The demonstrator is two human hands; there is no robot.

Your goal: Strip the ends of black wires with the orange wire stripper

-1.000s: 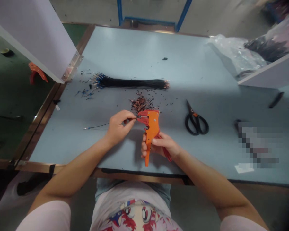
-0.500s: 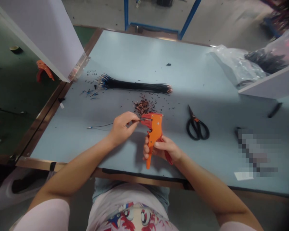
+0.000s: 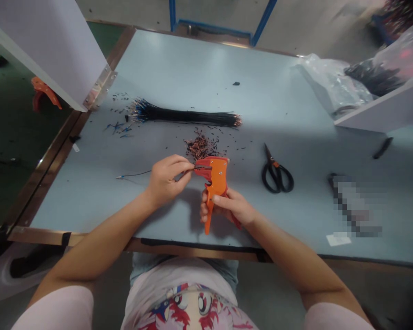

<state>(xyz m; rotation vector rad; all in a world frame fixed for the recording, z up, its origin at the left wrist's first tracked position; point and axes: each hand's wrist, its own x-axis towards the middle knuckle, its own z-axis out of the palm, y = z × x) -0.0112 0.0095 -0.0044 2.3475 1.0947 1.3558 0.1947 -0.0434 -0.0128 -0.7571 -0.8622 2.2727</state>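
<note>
Pinched in the fingers of my left hand (image 3: 168,178) is a thin black wire (image 3: 136,174). Its tail, with a blue and silver tip, sticks out to the left over the table, and its other end reaches the red jaws of an orange wire stripper (image 3: 218,176). My right hand (image 3: 230,206) is wrapped round the stripper's handles. Whether the jaws bite the wire is too small to tell. Just behind the jaws lies a heap of copper and black wire scraps (image 3: 198,146). Farther back rests a bundle of black wires (image 3: 189,117) with blue ends at the left and bare copper at the right.
Black-handled scissors (image 3: 277,172) lie right of my hands. Beyond them are a blurred-out object (image 3: 356,206) and a white label (image 3: 338,239). Clear plastic bags (image 3: 340,87) sit behind a white panel (image 3: 382,107). Another orange tool (image 3: 45,91) is on the green surface at left.
The whole view has shifted slightly, so everything sits a little higher and farther left. Both hands keep their hold on the wire and stripper, which stay close together.
</note>
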